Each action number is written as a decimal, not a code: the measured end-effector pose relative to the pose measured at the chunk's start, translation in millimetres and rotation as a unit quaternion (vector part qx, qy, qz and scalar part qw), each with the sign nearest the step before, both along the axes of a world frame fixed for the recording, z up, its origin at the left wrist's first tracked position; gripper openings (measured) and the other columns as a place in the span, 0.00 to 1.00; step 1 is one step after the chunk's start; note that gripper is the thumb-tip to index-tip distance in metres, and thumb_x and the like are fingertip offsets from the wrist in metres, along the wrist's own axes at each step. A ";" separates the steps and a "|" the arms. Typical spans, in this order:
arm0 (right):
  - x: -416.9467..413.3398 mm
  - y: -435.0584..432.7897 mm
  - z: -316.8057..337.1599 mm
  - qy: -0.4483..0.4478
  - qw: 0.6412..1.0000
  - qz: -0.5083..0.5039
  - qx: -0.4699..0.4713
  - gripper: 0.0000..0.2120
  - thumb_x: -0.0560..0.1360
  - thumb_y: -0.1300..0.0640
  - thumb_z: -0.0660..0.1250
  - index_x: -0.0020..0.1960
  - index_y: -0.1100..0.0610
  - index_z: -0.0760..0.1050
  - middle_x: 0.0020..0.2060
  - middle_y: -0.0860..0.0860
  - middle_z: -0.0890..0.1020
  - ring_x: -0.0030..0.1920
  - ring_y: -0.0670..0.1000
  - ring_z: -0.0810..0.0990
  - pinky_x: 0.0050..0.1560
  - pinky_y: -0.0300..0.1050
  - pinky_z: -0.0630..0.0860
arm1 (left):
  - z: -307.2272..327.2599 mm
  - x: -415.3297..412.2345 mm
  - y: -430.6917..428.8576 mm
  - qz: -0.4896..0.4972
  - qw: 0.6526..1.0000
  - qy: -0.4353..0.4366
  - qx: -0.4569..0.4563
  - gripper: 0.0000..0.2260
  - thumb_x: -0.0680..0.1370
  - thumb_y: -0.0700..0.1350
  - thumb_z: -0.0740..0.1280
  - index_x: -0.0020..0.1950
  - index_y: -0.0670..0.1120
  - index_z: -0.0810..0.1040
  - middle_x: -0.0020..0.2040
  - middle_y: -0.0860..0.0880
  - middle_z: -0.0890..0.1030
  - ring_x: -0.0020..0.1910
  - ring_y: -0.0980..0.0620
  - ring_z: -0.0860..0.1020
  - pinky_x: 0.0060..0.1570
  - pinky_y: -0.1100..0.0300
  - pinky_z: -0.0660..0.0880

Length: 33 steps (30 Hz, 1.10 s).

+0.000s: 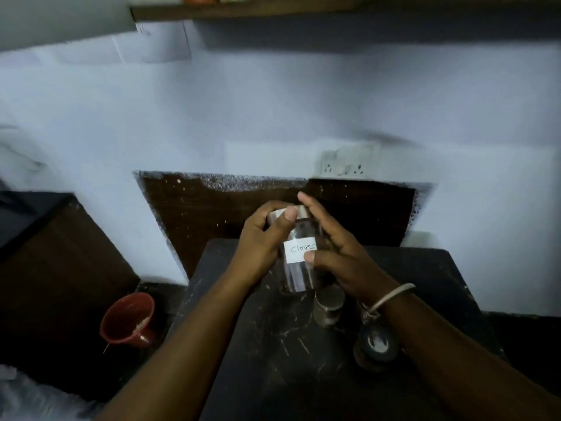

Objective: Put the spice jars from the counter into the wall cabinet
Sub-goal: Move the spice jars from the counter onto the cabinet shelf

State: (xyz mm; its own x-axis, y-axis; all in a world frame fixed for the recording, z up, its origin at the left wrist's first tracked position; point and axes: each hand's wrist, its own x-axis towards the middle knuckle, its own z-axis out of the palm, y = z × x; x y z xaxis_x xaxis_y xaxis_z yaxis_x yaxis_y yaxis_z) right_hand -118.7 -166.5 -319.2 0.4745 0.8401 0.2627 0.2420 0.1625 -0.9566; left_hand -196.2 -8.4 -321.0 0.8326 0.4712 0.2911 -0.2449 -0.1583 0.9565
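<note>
Holding a clear glass spice jar (299, 253) over the dark counter (273, 360), both hands meet at the middle of the head view. The jar stands nearly upright, its white paper label (299, 250) handwritten "Cloves", its silver lid (291, 212) on top. The left hand (261, 241) wraps the upper part of the jar, fingers curled around the lid's far side and the thumb pressed across the lid's front edge — clamped on it. The right hand (337, 253) lies along the jar's right side with fingers stretched upward and slightly apart, the thumb tip touching the label's lower right corner; it steadies the glass rather than closing round it. A pale band (391, 294) circles the right wrist.

Just below the jar's base, a smaller jar with a metal lid (329, 305) stands on the counter, and nearer still sits a dark round container (376, 344), partly hidden by the right forearm. A red plastic funnel (129, 320) lies off the counter's left side. High above, a wooden shelf edge (258, 9) crosses the blue wall (273, 101).
</note>
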 end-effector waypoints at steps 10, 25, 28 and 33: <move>14.1 -23.9 108.3 -0.174 0.973 -0.049 0.141 0.44 0.72 0.59 0.68 0.81 0.37 0.53 0.76 0.47 0.70 0.63 0.61 0.80 0.58 0.54 0.82 | 146.5 22.7 -29.0 -0.033 0.990 -0.118 0.075 0.26 0.77 0.62 0.65 0.52 0.37 0.80 0.47 0.32 0.81 0.42 0.42 0.81 0.42 0.53 0.78; 116.6 15.0 312.6 -0.461 0.853 -0.244 -0.017 0.43 0.64 0.39 0.77 0.71 0.32 0.55 0.48 0.42 0.78 0.43 0.43 0.80 0.43 0.45 0.80 | 303.3 142.6 37.1 0.067 0.975 -0.151 0.146 0.35 0.72 0.79 0.49 0.60 0.57 0.79 0.55 0.45 0.84 0.57 0.40 0.83 0.54 0.40 0.80; 187.1 51.5 353.4 -0.448 0.838 -0.305 -0.064 0.41 0.66 0.48 0.80 0.68 0.42 0.56 0.47 0.48 0.80 0.42 0.50 0.81 0.41 0.47 0.81 | 309.1 183.1 87.5 0.220 0.909 -0.021 0.352 0.37 0.78 0.73 0.42 0.64 0.52 0.79 0.61 0.43 0.83 0.63 0.40 0.79 0.64 0.43 0.75; 291.3 109.4 369.9 -0.419 0.828 -0.336 -0.161 0.43 0.67 0.53 0.81 0.69 0.52 0.54 0.53 0.57 0.78 0.49 0.60 0.82 0.49 0.56 0.83 | 294.7 222.9 128.2 0.221 0.853 0.155 0.446 0.36 0.80 0.71 0.42 0.66 0.54 0.81 0.67 0.45 0.81 0.66 0.40 0.77 0.65 0.41 0.73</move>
State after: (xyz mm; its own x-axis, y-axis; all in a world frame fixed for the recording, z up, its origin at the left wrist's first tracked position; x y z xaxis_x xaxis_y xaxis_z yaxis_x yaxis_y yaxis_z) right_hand 172.6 -57.1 50.7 0.6279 0.5502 0.5504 0.7748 -0.5086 -0.3755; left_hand 26.6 119.8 -26.3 0.7326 0.4650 0.4970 0.2702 -0.8689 0.4147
